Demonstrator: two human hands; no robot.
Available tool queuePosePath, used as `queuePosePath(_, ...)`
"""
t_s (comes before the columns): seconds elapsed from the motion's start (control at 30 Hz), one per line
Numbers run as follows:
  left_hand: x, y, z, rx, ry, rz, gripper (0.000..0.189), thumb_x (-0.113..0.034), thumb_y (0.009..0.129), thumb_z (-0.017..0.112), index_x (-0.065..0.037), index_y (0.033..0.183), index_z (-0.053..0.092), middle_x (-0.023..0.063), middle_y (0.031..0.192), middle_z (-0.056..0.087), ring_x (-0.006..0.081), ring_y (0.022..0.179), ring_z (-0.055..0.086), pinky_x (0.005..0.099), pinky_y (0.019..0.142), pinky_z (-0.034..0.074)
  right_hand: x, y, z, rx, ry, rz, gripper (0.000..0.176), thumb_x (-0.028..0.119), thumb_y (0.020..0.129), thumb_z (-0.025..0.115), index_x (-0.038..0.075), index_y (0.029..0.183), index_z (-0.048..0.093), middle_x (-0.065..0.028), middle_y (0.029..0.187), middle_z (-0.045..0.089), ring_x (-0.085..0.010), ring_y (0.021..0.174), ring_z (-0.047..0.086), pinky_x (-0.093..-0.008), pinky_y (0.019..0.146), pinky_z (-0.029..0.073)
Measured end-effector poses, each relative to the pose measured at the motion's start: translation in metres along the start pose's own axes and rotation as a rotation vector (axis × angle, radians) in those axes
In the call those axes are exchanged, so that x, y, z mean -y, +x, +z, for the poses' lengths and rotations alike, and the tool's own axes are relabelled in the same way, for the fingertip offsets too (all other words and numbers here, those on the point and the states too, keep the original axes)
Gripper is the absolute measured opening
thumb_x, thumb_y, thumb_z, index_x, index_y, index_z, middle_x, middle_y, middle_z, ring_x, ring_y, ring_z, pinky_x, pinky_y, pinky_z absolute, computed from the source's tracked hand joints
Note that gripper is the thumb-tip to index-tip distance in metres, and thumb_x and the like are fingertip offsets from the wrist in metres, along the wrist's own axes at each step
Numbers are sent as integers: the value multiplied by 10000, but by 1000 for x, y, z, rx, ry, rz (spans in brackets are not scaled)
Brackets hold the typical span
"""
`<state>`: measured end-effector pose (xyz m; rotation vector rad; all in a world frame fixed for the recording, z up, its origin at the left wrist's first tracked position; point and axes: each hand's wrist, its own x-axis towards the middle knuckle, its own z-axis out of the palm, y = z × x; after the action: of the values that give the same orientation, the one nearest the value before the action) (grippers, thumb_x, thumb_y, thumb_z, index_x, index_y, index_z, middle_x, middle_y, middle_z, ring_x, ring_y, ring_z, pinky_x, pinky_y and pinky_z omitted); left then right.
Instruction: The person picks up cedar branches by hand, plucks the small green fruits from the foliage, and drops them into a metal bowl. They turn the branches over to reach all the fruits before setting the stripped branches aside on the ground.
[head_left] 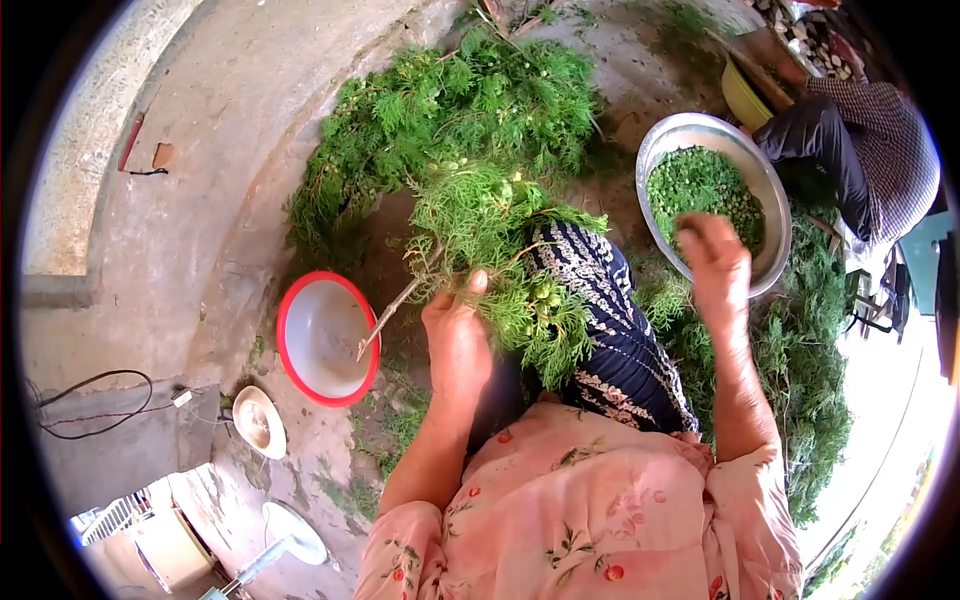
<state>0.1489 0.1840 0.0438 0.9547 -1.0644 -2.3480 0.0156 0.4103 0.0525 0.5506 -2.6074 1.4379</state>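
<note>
My left hand (458, 325) is closed around a leafy evergreen branch (475, 215) with small green cones, held over my lap. The branch's bare woody end (390, 318) sticks out to the left, above part of a red-rimmed white basin (325, 338). Over the near edge of a large metal basin (683, 122) is my right hand (715, 255), its fingers curled and blurred. Whether anything is between them I cannot make out. Inside that basin lie green sprigs and small round cones (700, 195).
A big heap of cut branches (455, 110) lies ahead on the concrete floor. More greenery (790, 390) is spread at the right. Another person (870, 150) sits at the upper right beside a yellow container (743, 97). A small bowl (259, 422) and a fan (293, 533) stand at the left.
</note>
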Motion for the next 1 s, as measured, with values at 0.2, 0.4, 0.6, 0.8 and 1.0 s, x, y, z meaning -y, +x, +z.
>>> queuePosePath(0.2, 2, 2, -4, -1, 14, -8, 210, -156, 756, 710, -11, 860, 599, 23, 654, 564, 98, 499, 499, 241, 395, 384, 67, -41, 63, 310, 265, -223, 209, -11, 694, 658, 27, 894, 610, -135, 893, 595, -301, 832, 580, -343, 730, 477)
queuePosePath(0.4, 0, -2, 4, 18, -27, 6, 125, -136, 798, 668, -27, 779, 609, 8, 684, 570, 77, 565, 490, 226, 495, 392, 88, -36, 74, 428, -37, -428, 547, 109, 561, 750, 47, 1068, 554, -145, 1034, 515, -330, 951, 495, -393, 833, 401)
queuePosePath(0.6, 6, 1, -9, 71, -15, 11, 79, -90, 803, 650, -20, 832, 626, 39, 801, 619, 111, 684, 565, 245, 625, 473, 78, -44, 89, 378, 144, -305, 360, 48, 681, 676, 28, 1016, 545, -140, 919, 533, -319, 879, 517, -374, 788, 420)
queuePosePath(0.8, -6, -6, -8, 213, 124, -30, 123, -42, 780, 652, -24, 900, 639, 19, 772, 622, 96, 643, 547, 218, 574, 435, 79, -40, 79, 443, 285, -123, 252, 44, 767, 590, 15, 1013, 543, -156, 889, 560, -311, 849, 554, -350, 749, 439)
queuePosePath(1.0, 8, 0, -18, 202, 94, 5, 141, 32, 754, 644, 1, 891, 633, 56, 836, 649, 110, 720, 597, 229, 648, 485, 72, -40, 75, 519, 255, -144, 326, 32, 722, 587, 20, 1044, 537, -156, 952, 575, -304, 911, 567, -337, 814, 442)
